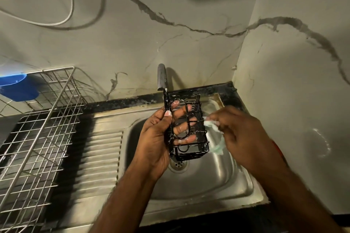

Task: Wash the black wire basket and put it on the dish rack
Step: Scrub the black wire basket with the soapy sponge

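Note:
The black wire basket (197, 119) is held upright over the steel sink (208, 181), flecked with white suds. My left hand (157, 138) grips it from the left, thumb on the outer frame and fingers curled inside the wires. My right hand (244, 134) pinches a pale green sponge or cloth (214, 138) against the basket's right side. The silver wire dish rack (41, 128) stands on the counter at the left.
The tap (162, 77) arches over the back of the sink, just above the basket's top. The drain (178, 164) lies below the basket. A ribbed drainboard (102, 153) separates sink and rack. A blue plastic cup (19, 87) hangs on the rack's back. Marble-patterned walls close in behind and right.

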Demonstrator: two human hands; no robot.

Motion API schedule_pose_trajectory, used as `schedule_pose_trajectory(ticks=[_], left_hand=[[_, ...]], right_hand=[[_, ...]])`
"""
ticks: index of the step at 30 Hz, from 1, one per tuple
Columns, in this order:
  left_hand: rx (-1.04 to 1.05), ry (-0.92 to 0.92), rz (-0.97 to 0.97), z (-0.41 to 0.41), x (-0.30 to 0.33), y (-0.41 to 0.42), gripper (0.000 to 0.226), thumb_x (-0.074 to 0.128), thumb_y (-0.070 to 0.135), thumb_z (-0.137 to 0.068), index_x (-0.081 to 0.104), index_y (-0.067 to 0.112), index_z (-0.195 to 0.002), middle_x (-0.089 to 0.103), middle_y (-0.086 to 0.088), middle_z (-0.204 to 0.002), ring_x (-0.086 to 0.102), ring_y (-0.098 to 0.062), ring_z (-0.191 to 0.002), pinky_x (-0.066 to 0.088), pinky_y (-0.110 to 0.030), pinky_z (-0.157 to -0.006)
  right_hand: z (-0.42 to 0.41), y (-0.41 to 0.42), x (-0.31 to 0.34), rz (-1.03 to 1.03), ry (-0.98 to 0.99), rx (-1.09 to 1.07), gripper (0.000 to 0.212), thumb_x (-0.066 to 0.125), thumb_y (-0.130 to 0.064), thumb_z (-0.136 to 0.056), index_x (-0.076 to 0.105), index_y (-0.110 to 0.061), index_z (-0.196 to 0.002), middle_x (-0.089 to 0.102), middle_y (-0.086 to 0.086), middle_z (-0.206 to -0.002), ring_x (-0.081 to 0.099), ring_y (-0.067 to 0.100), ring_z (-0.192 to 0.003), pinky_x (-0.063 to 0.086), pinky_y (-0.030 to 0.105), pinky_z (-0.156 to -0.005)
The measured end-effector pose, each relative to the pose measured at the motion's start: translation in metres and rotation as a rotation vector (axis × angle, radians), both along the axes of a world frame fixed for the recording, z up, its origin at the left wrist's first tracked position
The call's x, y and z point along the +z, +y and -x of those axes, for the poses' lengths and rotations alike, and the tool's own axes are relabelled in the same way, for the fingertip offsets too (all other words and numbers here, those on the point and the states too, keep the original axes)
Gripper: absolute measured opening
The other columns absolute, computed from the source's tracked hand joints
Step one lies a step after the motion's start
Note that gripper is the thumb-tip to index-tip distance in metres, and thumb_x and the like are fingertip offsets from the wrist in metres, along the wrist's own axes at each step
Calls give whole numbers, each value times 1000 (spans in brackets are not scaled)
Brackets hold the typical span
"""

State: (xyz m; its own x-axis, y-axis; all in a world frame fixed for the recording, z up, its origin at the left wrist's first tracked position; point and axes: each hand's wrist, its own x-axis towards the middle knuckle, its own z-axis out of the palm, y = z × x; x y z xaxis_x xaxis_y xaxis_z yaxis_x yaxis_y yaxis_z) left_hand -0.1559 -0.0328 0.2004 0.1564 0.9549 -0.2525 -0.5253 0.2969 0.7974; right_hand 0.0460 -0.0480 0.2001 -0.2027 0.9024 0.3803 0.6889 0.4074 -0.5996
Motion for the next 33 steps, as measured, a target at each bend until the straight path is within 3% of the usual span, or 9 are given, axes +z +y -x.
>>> schedule_pose_trajectory(ticks=[3,6,8,16,18,21,24,29,33], left_hand=[[12,-8,4,0,-1,1,34,38,14,-109,60,9,-134,73,-13,-125,76,-30,-101,65,-43,-71],[23,-22,6,-5,2,0,33,37,13,-110,63,8,-130,74,-14,-123,76,-20,-81,62,-34,-59],[51,-23,10,-5,2,0,32,38,13,-109,63,9,-129,74,-13,-122,75,-20,-79,58,-29,-54],[120,-51,16,-2,-3,1,32,41,11,-107,60,4,-132,74,-16,-121,77,-24,-81,58,-25,-56],[118,-47,11,-2,-3,1,32,43,11,-106,60,4,-133,73,-16,-123,75,-21,-79,54,-22,-52],[122,-54,16,-3,-6,1,33,44,11,-106,61,2,-133,72,-19,-124,74,-26,-92,61,-29,-65],[107,-55,21,-3,-9,-1,32,43,11,-107,60,2,-133,72,-19,-124,72,-31,-99,60,-31,-67],[81,-35,-19,-3,-11,-3,37,52,11,-98,60,2,-133,73,-13,-111,63,-15,-65,45,-23,-52],[48,-79,-27,-11,-8,-8,35,44,6,-104,58,-1,-136,66,-14,-97,49,-15,-61,40,-23,-51]], right_hand=[[8,-4,0,-101,24,10,37,62,12,-86,73,-13,-112,64,-2,-110,58,3,-100,42,4,-89],[21,-4,-3,-118,-78,133,30,56,-4,-93,72,-14,-117,64,0,-115,60,14,-108,55,29,-88],[22,-4,-6,-153,-142,176,29,58,-6,-91,72,-12,-116,64,2,-112,60,18,-106,56,37,-82],[10,-6,-10,-91,-73,5,27,64,0,-91,73,-15,-112,66,-3,-108,59,10,-99,49,21,-86],[18,-12,-5,-141,-60,46,27,61,-2,-92,73,-13,-113,66,-1,-112,59,12,-104,50,21,-89],[40,-17,-3,-162,-195,217,37,51,-6,-90,72,-13,-120,65,2,-123,56,16,-117,49,25,-95],[43,-11,-7,-156,-163,223,40,57,-1,-83,74,-15,-117,68,-2,-116,56,15,-113,52,32,-91],[38,-4,2,-155,-27,45,30,62,3,-89,74,-14,-110,64,1,-109,61,17,-103,56,34,-84],[38,15,8,-152,-87,3,25,69,9,-82,75,-10,-99,65,4,-95,62,18,-87,57,40,-72]])
